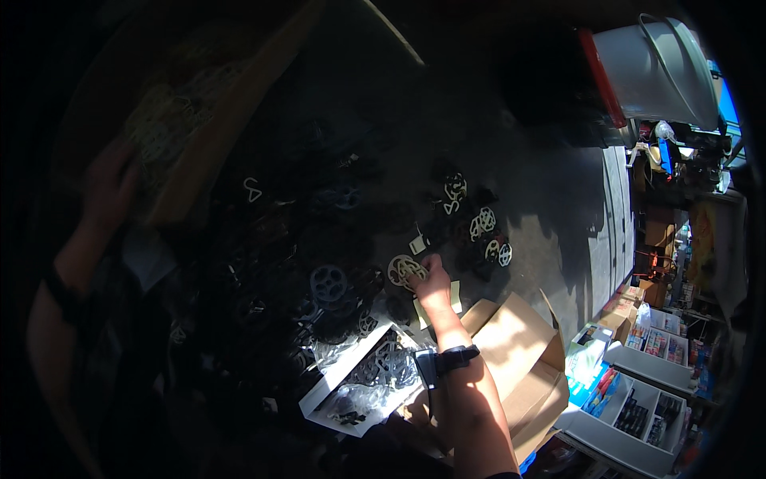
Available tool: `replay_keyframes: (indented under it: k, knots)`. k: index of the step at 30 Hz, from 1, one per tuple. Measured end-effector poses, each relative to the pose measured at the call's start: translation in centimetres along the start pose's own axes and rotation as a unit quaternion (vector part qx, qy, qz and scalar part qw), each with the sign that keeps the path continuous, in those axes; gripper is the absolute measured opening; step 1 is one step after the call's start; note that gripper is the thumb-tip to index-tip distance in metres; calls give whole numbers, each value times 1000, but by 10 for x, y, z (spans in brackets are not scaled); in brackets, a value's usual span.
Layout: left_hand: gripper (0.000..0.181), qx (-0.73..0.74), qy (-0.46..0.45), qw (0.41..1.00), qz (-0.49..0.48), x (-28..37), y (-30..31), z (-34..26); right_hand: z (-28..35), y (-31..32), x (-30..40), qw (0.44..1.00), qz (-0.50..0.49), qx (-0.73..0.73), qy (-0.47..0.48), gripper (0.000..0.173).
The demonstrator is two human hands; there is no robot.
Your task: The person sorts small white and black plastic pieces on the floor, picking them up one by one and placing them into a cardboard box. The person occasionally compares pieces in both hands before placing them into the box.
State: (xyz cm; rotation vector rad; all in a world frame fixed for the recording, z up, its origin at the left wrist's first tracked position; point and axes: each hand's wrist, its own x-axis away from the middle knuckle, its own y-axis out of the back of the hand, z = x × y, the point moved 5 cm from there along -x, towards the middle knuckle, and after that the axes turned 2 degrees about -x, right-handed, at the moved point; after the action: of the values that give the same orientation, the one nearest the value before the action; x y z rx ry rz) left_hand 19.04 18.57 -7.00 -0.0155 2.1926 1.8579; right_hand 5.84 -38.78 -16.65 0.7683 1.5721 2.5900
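Observation:
My right hand (434, 284), with a watch-like band on its wrist, grips several pale flat openwork pieces (407, 272) above the dark pile. In deep shadow at the left, my left hand (114, 179) reaches to a heap of pale openwork pieces (164, 120) in a cardboard box (209, 143); whether its fingers hold any cannot be seen. Beyond my right hand, more pale pieces (482, 223) lie in small groups on dark items. A translucent round openwork piece (328, 282) rests on the dark pile left of my right hand.
A white open box (317, 398) holds clear plastic bags and openwork parts. Beside my right forearm stands an open cardboard box (520, 335). White trays (628, 419) of packaged goods line the lower right. A pale bucket (652, 72) is at the upper right.

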Motion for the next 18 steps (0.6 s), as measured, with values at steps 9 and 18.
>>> replay_keyframes:
  k: [9, 18]
  knots:
    - [30, 7, -15, 999, -31, -6, 15, -20, 42, -38, 32, 997, 9, -27, 68, 34]
    - [24, 25, -66, 996, -57, -12, 20, -34, 137, -23, 39, 640, 228, -729, -87, 38]
